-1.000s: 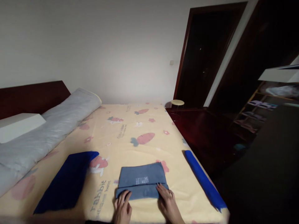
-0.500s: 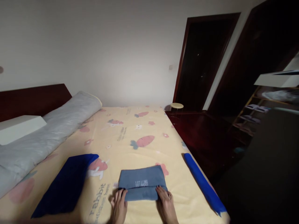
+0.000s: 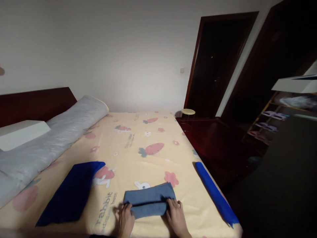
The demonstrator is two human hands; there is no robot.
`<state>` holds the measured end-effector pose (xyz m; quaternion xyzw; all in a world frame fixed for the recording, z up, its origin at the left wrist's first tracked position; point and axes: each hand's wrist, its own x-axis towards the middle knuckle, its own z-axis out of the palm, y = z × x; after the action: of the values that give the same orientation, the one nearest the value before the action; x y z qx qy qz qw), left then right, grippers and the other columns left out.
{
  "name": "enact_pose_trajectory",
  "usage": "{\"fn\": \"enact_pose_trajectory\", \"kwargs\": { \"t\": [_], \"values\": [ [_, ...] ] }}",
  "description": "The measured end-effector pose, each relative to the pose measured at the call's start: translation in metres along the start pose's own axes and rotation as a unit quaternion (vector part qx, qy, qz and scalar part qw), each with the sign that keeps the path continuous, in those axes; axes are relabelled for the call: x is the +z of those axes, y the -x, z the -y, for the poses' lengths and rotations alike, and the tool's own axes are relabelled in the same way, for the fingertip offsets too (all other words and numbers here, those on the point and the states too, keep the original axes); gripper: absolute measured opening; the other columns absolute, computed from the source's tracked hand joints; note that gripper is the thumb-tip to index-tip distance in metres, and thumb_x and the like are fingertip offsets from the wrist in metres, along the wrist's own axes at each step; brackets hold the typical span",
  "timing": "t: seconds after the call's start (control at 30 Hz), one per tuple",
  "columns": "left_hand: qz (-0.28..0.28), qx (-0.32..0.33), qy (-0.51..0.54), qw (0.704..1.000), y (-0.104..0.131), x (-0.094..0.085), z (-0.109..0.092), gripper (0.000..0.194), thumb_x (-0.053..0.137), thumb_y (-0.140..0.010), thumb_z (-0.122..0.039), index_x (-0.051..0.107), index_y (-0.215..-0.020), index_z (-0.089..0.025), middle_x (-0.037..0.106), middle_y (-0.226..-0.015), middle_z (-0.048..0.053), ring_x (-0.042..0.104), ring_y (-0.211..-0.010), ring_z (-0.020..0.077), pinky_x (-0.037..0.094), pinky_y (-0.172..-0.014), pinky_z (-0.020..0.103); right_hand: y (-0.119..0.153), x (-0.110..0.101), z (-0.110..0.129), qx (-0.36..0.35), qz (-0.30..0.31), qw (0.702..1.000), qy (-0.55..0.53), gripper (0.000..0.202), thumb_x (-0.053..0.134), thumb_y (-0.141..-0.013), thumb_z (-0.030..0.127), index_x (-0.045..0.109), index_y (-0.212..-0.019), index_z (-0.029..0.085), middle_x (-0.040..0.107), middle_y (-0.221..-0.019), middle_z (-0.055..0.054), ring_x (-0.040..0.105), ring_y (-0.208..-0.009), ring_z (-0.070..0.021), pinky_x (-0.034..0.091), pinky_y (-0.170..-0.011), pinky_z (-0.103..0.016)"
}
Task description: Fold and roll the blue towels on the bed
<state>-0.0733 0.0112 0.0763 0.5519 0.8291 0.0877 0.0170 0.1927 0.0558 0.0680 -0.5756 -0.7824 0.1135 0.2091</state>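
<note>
**Grey-blue towel [image 3: 146, 196] held at both ends**

At the frame's lower centre, the left hand [image 3: 125, 218] and right hand [image 3: 177, 217] pinch opposite ends of the towel's near fold. On the printed bedsheet [image 3: 128, 165], a blue cloth [image 3: 68, 195] lies lower left, a blue roll [image 3: 215, 192] lower right.

The one view looks from the person's head, forward and down over the bed [image 3: 128, 162]. It is nearest to the left hand [image 3: 125, 217] and right hand [image 3: 176, 214], both at the lower centre, and takes in the headboard [image 3: 32, 104] at the left edge, the wall [image 3: 119, 53] across the top and, farther off, the door [image 3: 223, 66] at the upper right.
</note>
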Motion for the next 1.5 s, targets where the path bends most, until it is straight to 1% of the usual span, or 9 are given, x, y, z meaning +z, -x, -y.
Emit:
{"fn": "enact_pose_trajectory", "kwargs": {
  "t": [0.17,0.3,0.47,0.77,0.93,1.1,1.2,1.4,1.5],
  "values": [
    [-0.047,0.051,0.019,0.997,0.003,0.018,-0.014,0.055,0.038,-0.075,-0.003,0.066,-0.121,-0.019,0.065,-0.131,0.008,0.053,-0.126,0.0230,0.029,-0.114,0.046,0.011,0.023,0.016,-0.003,-0.054,0.998,0.019,0.062,0.039,-0.081,0.014,0.045,-0.143,0.022,0.046,-0.149,-0.007,0.042,-0.136,-0.0274,0.031,-0.109,-0.046],
    [-0.005,0.210,0.067,0.975,0.018,0.034,-0.040,0.064,0.039,-0.076,-0.007,0.052,-0.137,-0.023,0.053,-0.146,0.002,0.044,-0.136,0.0192,0.030,-0.117,0.040,0.014,0.037,0.047,-0.126,0.015,0.992,-0.013,0.064,0.037,-0.089,0.017,0.029,-0.151,0.028,0.036,-0.154,-0.003,0.036,-0.140,-0.0241,0.029,-0.113,-0.045],
    [0.033,0.261,0.071,0.962,0.029,0.035,-0.032,0.066,0.038,-0.084,-0.015,0.031,-0.149,-0.026,0.038,-0.155,0.000,0.036,-0.142,0.0180,0.030,-0.119,0.043,0.010,0.024,0.040,-0.166,0.062,0.984,-0.026,0.058,0.039,-0.096,0.028,0.024,-0.151,0.031,0.036,-0.153,-0.002,0.036,-0.140,-0.0222,0.028,-0.115,-0.044],
    [0.008,0.216,0.021,0.976,0.026,0.011,0.010,0.082,0.043,-0.075,-0.011,0.021,-0.152,-0.030,0.024,-0.160,-0.005,0.024,-0.147,0.0170,0.023,-0.121,0.039,0.019,-0.001,-0.032,-0.093,0.027,0.995,0.000,0.059,0.039,-0.098,0.044,0.022,-0.152,0.030,0.037,-0.153,-0.005,0.034,-0.141,-0.0245,0.028,-0.115,-0.050],
    [0.011,0.161,0.002,0.987,0.027,0.022,-0.014,0.083,0.042,-0.070,-0.007,0.027,-0.150,-0.025,0.022,-0.160,-0.001,0.022,-0.148,0.0204,0.022,-0.121,0.045,0.016,0.017,-0.004,-0.070,-0.018,0.997,0.020,0.063,0.041,-0.093,0.031,0.022,-0.152,0.025,0.032,-0.155,-0.008,0.031,-0.142,-0.0281,0.026,-0.115,-0.054],
    [0.002,0.214,0.026,0.977,0.029,0.042,-0.043,0.078,0.037,-0.073,-0.003,0.032,-0.148,-0.023,0.030,-0.157,0.000,0.029,-0.145,0.0191,0.027,-0.119,0.040,0.016,0.041,0.042,-0.174,0.029,0.984,-0.018,0.069,0.042,-0.087,0.019,0.021,-0.153,0.024,0.028,-0.156,-0.007,0.029,-0.143,-0.0266,0.030,-0.114,-0.049],
    [-0.033,0.246,0.029,0.968,0.030,0.044,-0.027,0.078,0.036,-0.077,-0.003,0.024,-0.151,-0.026,0.031,-0.157,-0.001,0.032,-0.144,0.0185,0.030,-0.118,0.041,0.018,0.041,0.035,-0.175,0.030,0.983,-0.040,0.072,0.038,-0.084,0.012,0.020,-0.153,0.025,0.030,-0.155,-0.006,0.029,-0.144,-0.0247,0.030,-0.114,-0.049],
    [-0.141,0.235,0.026,0.961,0.030,0.039,0.026,0.081,0.043,-0.082,-0.014,0.007,-0.154,-0.027,0.040,-0.154,0.001,0.039,-0.140,0.0199,0.032,-0.115,0.040,0.017,0.018,-0.017,-0.111,0.010,0.990,-0.081,0.072,0.041,-0.079,0.011,0.035,-0.149,0.026,0.039,-0.152,-0.004,0.033,-0.142,-0.0244,0.032,-0.113,-0.048],
    [-0.157,0.219,0.037,0.962,0.029,0.043,0.030,0.079,0.044,-0.078,-0.012,0.020,-0.152,-0.023,0.044,-0.152,0.003,0.040,-0.139,0.0196,0.031,-0.116,0.039,0.013,0.013,-0.022,-0.101,0.019,0.990,-0.098,0.071,0.042,-0.075,0.011,0.043,-0.145,0.024,0.044,-0.149,-0.006,0.038,-0.139,-0.0251,0.032,-0.112,-0.048]
  ]
}}
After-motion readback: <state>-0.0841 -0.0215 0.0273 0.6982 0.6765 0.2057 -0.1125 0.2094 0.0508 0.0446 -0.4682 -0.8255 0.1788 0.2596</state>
